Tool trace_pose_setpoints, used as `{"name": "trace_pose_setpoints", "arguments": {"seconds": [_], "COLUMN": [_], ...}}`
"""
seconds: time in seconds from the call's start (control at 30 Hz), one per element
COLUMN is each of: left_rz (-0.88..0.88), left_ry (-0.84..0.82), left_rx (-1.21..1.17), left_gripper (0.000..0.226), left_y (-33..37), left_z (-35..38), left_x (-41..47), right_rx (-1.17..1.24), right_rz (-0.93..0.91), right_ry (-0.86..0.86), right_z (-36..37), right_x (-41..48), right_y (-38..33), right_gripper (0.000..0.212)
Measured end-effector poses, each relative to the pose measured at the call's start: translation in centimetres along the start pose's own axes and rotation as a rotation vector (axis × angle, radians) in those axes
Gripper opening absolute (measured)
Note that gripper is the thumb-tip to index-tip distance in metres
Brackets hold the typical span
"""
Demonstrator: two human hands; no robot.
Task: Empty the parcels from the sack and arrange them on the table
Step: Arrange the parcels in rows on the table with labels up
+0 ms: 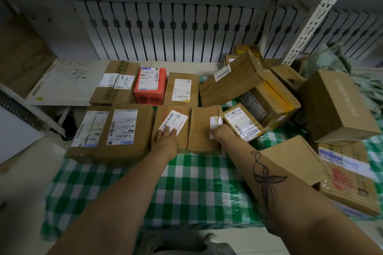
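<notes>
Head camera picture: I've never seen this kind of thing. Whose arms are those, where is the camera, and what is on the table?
No machine here: a person wears the camera on the head, so you look down their own arms. The left hand lies flat on a brown parcel; the right hand is at the right edge of the next parcel, fingers hidden. Cardboard parcels and one red parcel sit in rows on a green checked cloth; more lie heaped to the right, by a crumpled green sack.
</notes>
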State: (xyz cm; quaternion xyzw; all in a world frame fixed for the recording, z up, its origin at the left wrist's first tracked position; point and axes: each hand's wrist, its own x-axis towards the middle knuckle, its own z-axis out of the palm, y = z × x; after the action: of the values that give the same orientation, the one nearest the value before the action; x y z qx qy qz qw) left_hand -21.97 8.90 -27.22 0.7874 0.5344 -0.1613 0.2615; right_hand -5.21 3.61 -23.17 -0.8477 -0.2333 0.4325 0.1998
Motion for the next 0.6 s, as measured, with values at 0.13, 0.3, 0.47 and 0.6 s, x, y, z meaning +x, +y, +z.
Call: {"name": "trace_pose_setpoints", "arguments": {"seconds": [0.13,0.3,0.47,0.6], "left_rz": [0.003,0.016,0.113,0.197], "left_ry": [-0.049,-0.084,-0.034,-0.074], "left_rx": [-0.048,-0.072,-0.019,0.019], "left_gripper": [0.086,0.095,0.092,0.09], "left_y": [0.4,0.5,1.0,2.2], "left_z": [-0.4,-0.6,0.0,0.6], "left_x": [-0.5,-1.0,-1.4,-1.4], "right_rx": [-0.056,0.034,0.131,0.37], "right_rz": [0.029,0.048,0.059,0.075], "right_ry": [0.03,0.033,0.059,0.074], "right_z": [0.3,0.2,0.0,-0.7], "right_x": [-0.2,-0.1,-0.3,-1.0], "right_y": [0.9,2.1,2.2,1.3], "right_gripper": [0.041,0.037,0.037,0.036]}}
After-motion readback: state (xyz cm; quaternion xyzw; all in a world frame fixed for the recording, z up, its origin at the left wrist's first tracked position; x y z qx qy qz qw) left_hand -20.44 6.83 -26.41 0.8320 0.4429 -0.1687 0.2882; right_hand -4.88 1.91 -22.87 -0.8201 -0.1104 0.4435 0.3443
